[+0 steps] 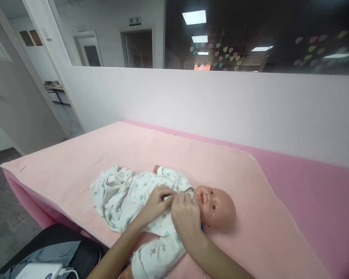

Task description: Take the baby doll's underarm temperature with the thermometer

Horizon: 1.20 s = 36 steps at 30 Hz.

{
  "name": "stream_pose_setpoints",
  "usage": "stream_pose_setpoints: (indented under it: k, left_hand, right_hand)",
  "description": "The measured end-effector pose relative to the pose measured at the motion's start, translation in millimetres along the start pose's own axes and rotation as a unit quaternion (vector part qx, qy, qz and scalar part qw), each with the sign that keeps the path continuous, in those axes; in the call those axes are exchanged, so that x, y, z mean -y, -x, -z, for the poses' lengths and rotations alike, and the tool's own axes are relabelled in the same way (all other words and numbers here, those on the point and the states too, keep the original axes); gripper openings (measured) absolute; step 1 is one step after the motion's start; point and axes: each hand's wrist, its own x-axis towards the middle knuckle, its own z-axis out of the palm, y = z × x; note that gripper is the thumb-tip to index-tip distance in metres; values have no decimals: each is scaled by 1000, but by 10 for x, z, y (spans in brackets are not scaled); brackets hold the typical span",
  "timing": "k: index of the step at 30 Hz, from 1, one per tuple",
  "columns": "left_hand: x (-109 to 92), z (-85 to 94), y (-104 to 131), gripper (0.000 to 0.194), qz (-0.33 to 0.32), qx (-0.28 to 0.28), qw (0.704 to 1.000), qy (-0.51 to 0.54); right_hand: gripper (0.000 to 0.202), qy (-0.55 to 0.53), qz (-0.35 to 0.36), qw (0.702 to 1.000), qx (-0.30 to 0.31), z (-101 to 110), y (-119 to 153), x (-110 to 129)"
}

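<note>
A baby doll (221, 207) lies on its back with its head to the right. It wears a white baby top (147, 186) with a small green print. My left hand (158, 203) is closed over the chest, its thumb and fingers pinching the front of the top. Close beside it, my right hand (186, 213) is curled at the neckline below the doll's chin, fingers bent onto the same cloth. The hands nearly touch, and the fabric between the fingertips is mostly hidden. White printed cloth (110, 193) lies bunched around the doll's legs.
A pale pink cover (267, 240) lies over a darker pink sheet (317, 193). Behind stands a white wall (192, 100) with windows above. A black seat (58, 236) at the lower left holds a white device (39, 270) with a cable.
</note>
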Motion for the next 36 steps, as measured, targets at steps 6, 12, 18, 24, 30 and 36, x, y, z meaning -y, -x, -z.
stream_pose_setpoints:
  k: [6,12,18,24,30,36]
  left_hand:
    - [25,-12,6,22,12,-14,1000,24]
    - [45,6,-4,21,1,-10,999,46]
    - [81,5,-17,25,-9,2,999,44]
    - [-101,123,46,25,-19,28,999,-18]
    - [-83,467,250,21,-46,43,991,-121]
    - [127,454,314,19,-74,9,994,-75]
  right_hand:
    - [19,-3,-5,1000,-13,-55,-30,22]
    - [23,-37,13,999,-15,-1,-49,-113]
    - [20,-81,25,996,-40,59,-77,-281]
    - [26,-123,47,991,-22,91,-110,-357]
    - [18,-176,61,982,37,319,-69,-461]
    - [8,-207,76,975,34,331,-30,-377]
